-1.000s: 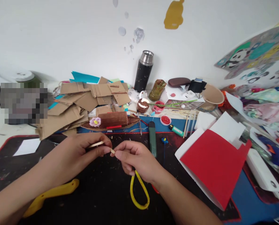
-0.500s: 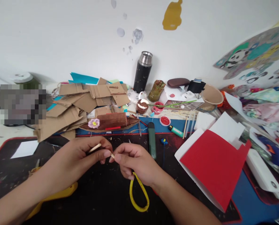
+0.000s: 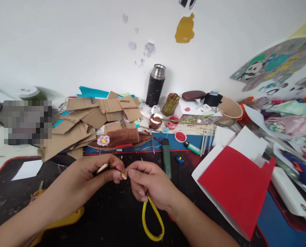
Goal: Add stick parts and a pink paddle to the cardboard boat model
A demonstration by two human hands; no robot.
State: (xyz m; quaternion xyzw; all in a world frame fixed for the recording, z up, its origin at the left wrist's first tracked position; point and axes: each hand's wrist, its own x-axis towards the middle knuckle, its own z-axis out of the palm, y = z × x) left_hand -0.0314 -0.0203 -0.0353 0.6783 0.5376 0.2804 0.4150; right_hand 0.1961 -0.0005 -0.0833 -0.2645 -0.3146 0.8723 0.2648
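Note:
My left hand (image 3: 96,178) is closed, thumb and forefinger pinching a thin pale wooden stick (image 3: 102,168). The stick's short end sticks out past the fingertips toward my right hand. My right hand (image 3: 147,181) is closed around scissors; their yellow loop handle (image 3: 153,236) hangs below the palm and a thin metal tip shows above the fingers. Its thumb and forefinger are pressed together close to the stick's end; whether they touch it I cannot tell. Beyond the hands lies a brown model boat (image 3: 122,139) with a pink flower on it.
Under my left forearm lies a yellow-handled tool (image 3: 68,218), partly hidden. Cardboard pieces (image 3: 73,127) are heaped at the back left. A black thermos (image 3: 155,85) stands by the wall. A green cutter (image 3: 166,157) and a lighter (image 3: 192,148) lie ahead; red corrugated card (image 3: 237,188) is at right.
The right fingertips have come slightly away from the stick's end, which now shows more clearly in my left pinch. The camera view has tilted up a little.

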